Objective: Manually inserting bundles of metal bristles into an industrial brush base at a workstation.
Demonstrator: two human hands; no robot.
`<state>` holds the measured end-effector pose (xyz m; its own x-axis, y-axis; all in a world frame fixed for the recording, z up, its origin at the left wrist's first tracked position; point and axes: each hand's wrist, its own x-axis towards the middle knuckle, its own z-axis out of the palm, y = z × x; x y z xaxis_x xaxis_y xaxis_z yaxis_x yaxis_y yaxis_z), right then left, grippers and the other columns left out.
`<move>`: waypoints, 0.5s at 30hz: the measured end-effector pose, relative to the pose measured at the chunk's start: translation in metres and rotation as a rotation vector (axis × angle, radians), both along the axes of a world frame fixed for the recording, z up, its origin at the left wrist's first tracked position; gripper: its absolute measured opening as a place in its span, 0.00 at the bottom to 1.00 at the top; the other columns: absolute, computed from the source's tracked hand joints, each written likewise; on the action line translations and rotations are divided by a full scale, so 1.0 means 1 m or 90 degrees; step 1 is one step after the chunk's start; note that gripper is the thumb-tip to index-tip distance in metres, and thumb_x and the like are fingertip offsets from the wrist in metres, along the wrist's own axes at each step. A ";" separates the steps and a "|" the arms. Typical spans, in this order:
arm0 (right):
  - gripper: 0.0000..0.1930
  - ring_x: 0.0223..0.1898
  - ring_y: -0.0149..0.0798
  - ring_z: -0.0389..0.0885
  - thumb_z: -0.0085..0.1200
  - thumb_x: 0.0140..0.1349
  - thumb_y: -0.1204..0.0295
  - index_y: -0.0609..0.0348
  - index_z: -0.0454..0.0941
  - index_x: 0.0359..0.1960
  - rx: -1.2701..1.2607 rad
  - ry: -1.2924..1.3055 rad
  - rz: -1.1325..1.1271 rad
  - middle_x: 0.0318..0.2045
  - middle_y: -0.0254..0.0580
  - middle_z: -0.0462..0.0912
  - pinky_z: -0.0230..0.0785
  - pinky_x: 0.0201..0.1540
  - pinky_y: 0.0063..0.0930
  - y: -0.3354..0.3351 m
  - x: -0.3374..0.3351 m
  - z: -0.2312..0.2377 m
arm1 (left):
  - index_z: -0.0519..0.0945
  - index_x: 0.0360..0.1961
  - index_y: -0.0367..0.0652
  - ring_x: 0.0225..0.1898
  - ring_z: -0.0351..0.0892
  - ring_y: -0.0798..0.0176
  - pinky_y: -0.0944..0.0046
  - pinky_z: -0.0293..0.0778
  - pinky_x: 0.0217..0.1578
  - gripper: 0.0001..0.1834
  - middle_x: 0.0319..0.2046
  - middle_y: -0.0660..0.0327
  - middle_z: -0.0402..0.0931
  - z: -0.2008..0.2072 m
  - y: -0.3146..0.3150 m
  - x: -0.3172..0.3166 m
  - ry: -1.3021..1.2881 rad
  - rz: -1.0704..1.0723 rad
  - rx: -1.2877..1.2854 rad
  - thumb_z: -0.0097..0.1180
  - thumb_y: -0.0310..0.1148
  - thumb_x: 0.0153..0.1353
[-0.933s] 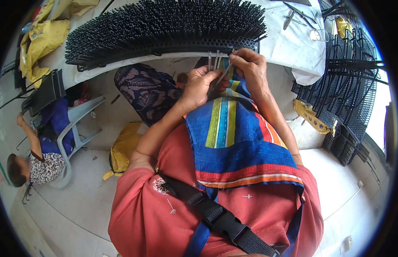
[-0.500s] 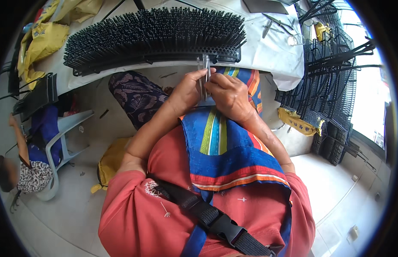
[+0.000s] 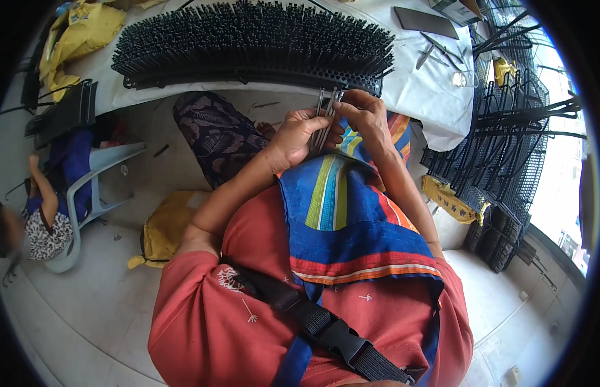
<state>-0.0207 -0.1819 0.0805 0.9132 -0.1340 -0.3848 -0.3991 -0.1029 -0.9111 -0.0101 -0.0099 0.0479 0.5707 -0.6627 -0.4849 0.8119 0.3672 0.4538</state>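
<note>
Table [image 3: 406, 68] white, black bristles [image 3: 254, 42] on it; racks [image 3: 513, 122] rightward, floor [image 3: 106, 303] pale. My left hand [image 3: 296, 137] clamps rods [image 3: 330, 109]; right hand [image 3: 366, 116] pinches tops.

Both elbows bent, bare forearms converging at the far end of the apron [image 3: 364, 242]. Left forearm [image 3: 235, 197] slants up and inward along the apron's left edge; left hand [image 3: 294, 137] just beyond that edge, thumb laid across toward the right, fingers curled beneath in a firm grip. Right forearm [image 3: 406, 180] climbs the apron's right side, leaning inward; right hand [image 3: 369, 116] a little farther out, back of hand uppermost, thumb and index pinched toward the left. Fingertips of the two near one another.
</note>
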 end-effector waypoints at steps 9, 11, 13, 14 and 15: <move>0.06 0.15 0.19 0.61 0.57 0.59 0.74 0.59 0.77 0.24 0.122 0.023 -0.017 0.16 0.26 0.72 0.49 0.18 0.17 -0.013 -0.003 -0.014 | 0.79 0.43 0.35 0.32 0.84 0.57 0.64 0.81 0.32 0.10 0.33 0.51 0.82 0.000 -0.009 0.002 -0.015 -0.041 0.058 0.49 0.29 0.66; 0.05 0.16 0.20 0.62 0.56 0.60 0.75 0.60 0.77 0.27 0.170 -0.016 -0.094 0.17 0.26 0.72 0.51 0.18 0.17 -0.017 -0.007 -0.014 | 0.78 0.43 0.36 0.31 0.84 0.58 0.64 0.81 0.31 0.10 0.33 0.51 0.82 0.001 -0.013 0.003 0.000 -0.040 0.086 0.49 0.30 0.66; 0.03 0.16 0.20 0.64 0.57 0.59 0.77 0.62 0.78 0.28 0.170 -0.084 -0.175 0.16 0.28 0.72 0.53 0.18 0.17 -0.023 -0.008 -0.009 | 0.78 0.44 0.36 0.30 0.83 0.59 0.65 0.80 0.30 0.11 0.32 0.51 0.82 0.000 -0.015 0.003 0.015 -0.033 0.117 0.49 0.30 0.67; 0.02 0.16 0.20 0.65 0.56 0.59 0.78 0.63 0.78 0.28 0.155 -0.133 -0.223 0.17 0.28 0.73 0.54 0.19 0.16 -0.026 -0.008 -0.006 | 0.78 0.44 0.36 0.27 0.81 0.62 0.67 0.78 0.27 0.11 0.32 0.52 0.82 -0.003 -0.016 0.004 0.028 -0.029 0.143 0.50 0.30 0.66; 0.01 0.17 0.20 0.66 0.57 0.58 0.80 0.64 0.79 0.31 0.128 -0.197 -0.254 0.19 0.28 0.74 0.57 0.20 0.15 -0.031 -0.008 -0.004 | 0.78 0.44 0.37 0.25 0.80 0.65 0.69 0.75 0.24 0.11 0.32 0.54 0.82 -0.003 -0.017 0.005 0.041 -0.026 0.169 0.50 0.31 0.66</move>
<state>-0.0283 -0.2132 0.0768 0.8812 -0.4449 -0.1598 -0.0814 0.1901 -0.9784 -0.0053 -0.0273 0.0453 0.5085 -0.5295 -0.6790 0.8539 0.2091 0.4765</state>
